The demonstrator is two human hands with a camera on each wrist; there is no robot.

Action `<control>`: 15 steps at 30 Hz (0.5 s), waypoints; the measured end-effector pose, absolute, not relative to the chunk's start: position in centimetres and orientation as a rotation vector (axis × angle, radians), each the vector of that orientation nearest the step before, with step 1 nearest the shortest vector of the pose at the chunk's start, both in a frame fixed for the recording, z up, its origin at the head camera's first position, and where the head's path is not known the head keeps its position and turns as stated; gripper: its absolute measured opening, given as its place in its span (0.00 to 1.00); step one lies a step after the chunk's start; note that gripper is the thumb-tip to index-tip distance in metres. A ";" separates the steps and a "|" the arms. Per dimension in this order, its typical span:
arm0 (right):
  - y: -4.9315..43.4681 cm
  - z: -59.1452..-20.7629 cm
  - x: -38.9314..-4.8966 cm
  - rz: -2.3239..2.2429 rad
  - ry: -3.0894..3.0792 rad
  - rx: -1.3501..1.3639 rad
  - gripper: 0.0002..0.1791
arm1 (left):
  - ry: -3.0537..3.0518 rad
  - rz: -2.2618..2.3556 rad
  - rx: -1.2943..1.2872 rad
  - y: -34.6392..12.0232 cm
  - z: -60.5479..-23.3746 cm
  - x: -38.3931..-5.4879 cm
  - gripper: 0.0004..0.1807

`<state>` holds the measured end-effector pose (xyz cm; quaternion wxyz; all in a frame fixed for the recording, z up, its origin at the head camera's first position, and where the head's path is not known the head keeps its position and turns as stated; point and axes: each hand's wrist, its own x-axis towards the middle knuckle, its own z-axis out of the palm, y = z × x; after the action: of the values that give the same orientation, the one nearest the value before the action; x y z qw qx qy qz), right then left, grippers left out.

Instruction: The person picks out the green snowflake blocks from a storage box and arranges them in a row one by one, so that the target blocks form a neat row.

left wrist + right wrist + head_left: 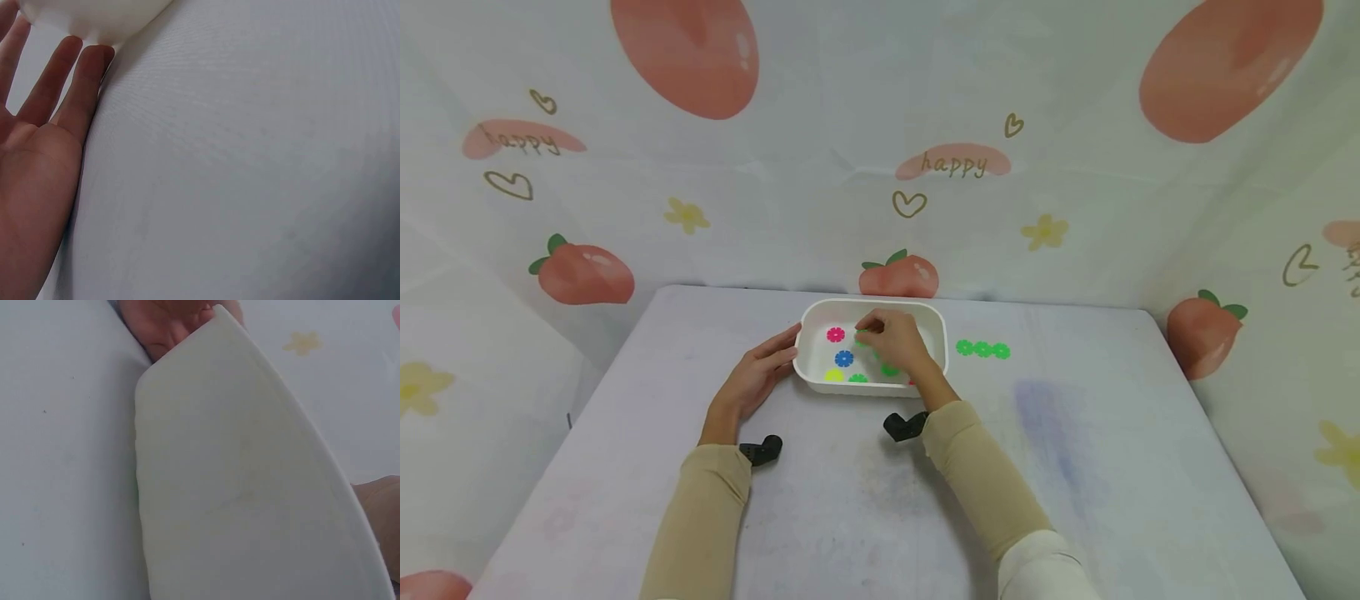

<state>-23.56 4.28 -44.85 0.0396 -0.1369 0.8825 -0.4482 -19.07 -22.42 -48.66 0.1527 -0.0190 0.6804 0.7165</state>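
Note:
A white plastic tray (pixel 872 389) stands at the back of the table with several flat snowflake discs in it, among them a pink disc (pixel 836 334), a blue disc (pixel 844 358) and a yellow disc (pixel 834 376). My left hand (pixel 754 377) touches the tray's left end, its fingers fairly straight in the left wrist view. Reaching over the near rim, my right hand (pixel 895 340) has thumb and finger together at a green snowflake disc (pixel 861 340), which it appears to pinch and partly hides. The right wrist view shows mostly the tray's outer wall (pixel 237 462).
Right of the tray, a row of three green snowflake discs (pixel 982 349) lies joined on the white-covered table (pixel 842 500). A printed cloth (pixel 820 167) hangs behind the table's back edge. Black wrist mounts (pixel 762 451) stick out from both sleeves.

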 end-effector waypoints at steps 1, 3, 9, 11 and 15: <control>4.4 -44.9 -23.6 -1.390 2.705 -0.406 0.07 | 1.952 2.051 -0.054 -22.4 -48.7 -19.1 0.32; 4.6 -44.8 -23.6 -1.404 2.708 -0.384 0.08 | 1.957 2.042 -0.056 -22.4 -48.6 -19.1 0.32; 5.3 -43.9 -23.3 -1.416 2.686 -0.329 0.10 | 1.946 2.057 -0.052 -22.5 -48.5 -19.2 0.31; 5.5 -43.4 -23.3 -1.440 2.664 -0.316 0.12 | 1.937 2.061 -0.059 -22.5 -48.5 -19.2 0.31; 6.1 -42.6 -23.2 -1.466 2.640 -0.304 0.14 | 1.934 2.057 -0.073 -22.4 -48.6 -19.2 0.30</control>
<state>-23.20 6.12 -42.56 0.0535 -0.0999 0.8686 -0.4823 -19.22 -22.44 -48.59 0.1581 -0.0254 0.6762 0.7191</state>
